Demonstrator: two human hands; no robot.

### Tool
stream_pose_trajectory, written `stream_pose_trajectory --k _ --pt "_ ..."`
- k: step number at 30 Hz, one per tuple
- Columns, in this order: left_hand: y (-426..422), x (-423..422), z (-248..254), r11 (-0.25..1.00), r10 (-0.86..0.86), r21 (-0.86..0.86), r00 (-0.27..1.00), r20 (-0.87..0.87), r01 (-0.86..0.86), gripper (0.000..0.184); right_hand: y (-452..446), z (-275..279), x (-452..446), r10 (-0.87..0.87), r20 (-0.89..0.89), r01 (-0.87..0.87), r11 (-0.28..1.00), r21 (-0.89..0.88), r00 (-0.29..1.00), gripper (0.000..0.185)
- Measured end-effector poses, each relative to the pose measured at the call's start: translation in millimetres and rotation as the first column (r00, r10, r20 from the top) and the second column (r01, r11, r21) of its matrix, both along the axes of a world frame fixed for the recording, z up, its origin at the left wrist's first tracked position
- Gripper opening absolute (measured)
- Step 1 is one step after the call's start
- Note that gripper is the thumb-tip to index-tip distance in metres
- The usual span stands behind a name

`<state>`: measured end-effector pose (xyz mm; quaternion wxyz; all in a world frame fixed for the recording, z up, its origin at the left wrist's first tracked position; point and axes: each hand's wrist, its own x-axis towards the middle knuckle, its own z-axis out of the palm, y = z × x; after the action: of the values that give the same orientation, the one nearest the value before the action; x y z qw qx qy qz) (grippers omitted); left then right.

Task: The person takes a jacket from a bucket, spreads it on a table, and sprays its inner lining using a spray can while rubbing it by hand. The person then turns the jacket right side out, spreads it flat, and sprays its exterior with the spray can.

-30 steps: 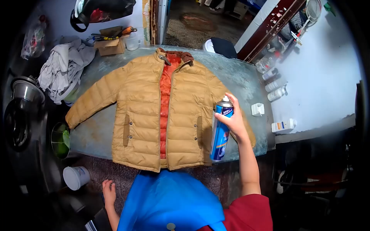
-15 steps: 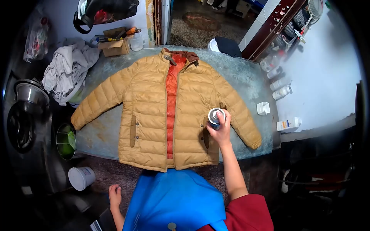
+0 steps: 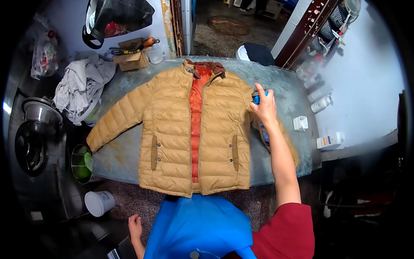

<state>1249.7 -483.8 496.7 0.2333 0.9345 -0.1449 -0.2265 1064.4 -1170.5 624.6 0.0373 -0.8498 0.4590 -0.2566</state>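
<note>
A tan quilted puffer jacket [image 3: 168, 121] with a red lining [image 3: 196, 125] lies spread out, its front unzipped and sleeves to the sides. My right hand [image 3: 265, 108] grips a spray can [image 3: 257, 99] with blue on it, held over the sleeve on the right near the shoulder. One finger rests on the top of the can. My forearm covers part of that sleeve. My left hand [image 3: 135, 225] hangs low beside the blue apron [image 3: 198, 224], away from the jacket, fingers loosely curled with nothing visible in them.
The jacket lies on a worn metal-looking table [image 3: 114, 153]. At the left are a pile of grey cloth [image 3: 84, 82], a cardboard box [image 3: 133, 60] of tools, a green-holding bowl [image 3: 82, 164] and a white bucket [image 3: 99, 203]. A small white container [image 3: 300, 123] stands at the right.
My right hand has carried the spray can up and to the right, from the jacket's lower front to the sleeve near the shoulder. My left hand stays low. The view has shifted slightly.
</note>
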Motion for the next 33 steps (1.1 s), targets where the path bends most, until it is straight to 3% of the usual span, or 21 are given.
stream_pose_trajectory --k 10,12,13,15,17,20,23,27,29,33 --pt "-6.6 -16.3 4.9 0.999 0.043 0.035 0.998 -0.042 -0.042 0.021 -25.7 3.4 13.0 0.035 -0.073 -0.026 0.992 0.123 0.997 0.072" --pt "-0.7 -15.0 -4.4 0.999 0.022 0.033 1.000 -0.006 -0.022 0.021 -23.3 4.0 16.9 0.216 -0.076 -0.186 0.941 0.281 0.973 0.073" --pt "-0.9 -14.8 -4.4 1.000 0.011 0.028 1.000 0.010 -0.012 0.021 -23.0 -0.5 15.9 0.217 -0.077 -0.187 0.941 0.281 0.973 0.073" --pt "-1.6 -15.0 -4.9 1.000 0.002 0.022 1.000 0.026 -0.002 0.021 -22.8 -13.0 13.5 0.423 0.101 -0.432 0.845 0.313 0.900 0.075" --pt "-8.1 -16.8 1.2 0.997 0.083 0.008 0.995 -0.062 -0.082 0.021 -24.7 -14.3 12.0 0.417 0.147 -0.442 0.841 0.312 0.897 0.075" --pt "-3.0 -16.5 -5.4 0.997 0.072 0.007 0.996 -0.052 -0.072 0.021 -29.9 -12.6 9.5 0.105 0.244 -0.190 0.914 0.357 0.964 0.071" --pt "-1.4 -15.9 -7.5 0.998 0.062 0.006 0.996 -0.056 -0.062 0.021 -17.5 -11.0 19.7 0.248 0.223 -0.307 0.906 0.291 0.943 0.072" --pt "-8.7 -8.3 -3.7 1.000 -0.026 -0.003 0.999 -0.035 0.025 0.021 -4.9 -1.8 36.5 0.190 0.278 -0.266 0.926 0.268 0.942 0.071" --pt "-18.0 -6.5 3.2 0.999 -0.020 -0.028 1.000 -0.005 0.020 0.021 0.3 -8.9 35.6 0.214 0.208 -0.268 0.923 0.278 0.954 0.071" --pt "-8.8 -2.0 -12.1 1.000 -0.010 -0.017 0.999 -0.045 0.009 0.021 30.0 -9.7 11.9 0.511 0.074 -0.490 0.759 0.429 0.856 0.073"
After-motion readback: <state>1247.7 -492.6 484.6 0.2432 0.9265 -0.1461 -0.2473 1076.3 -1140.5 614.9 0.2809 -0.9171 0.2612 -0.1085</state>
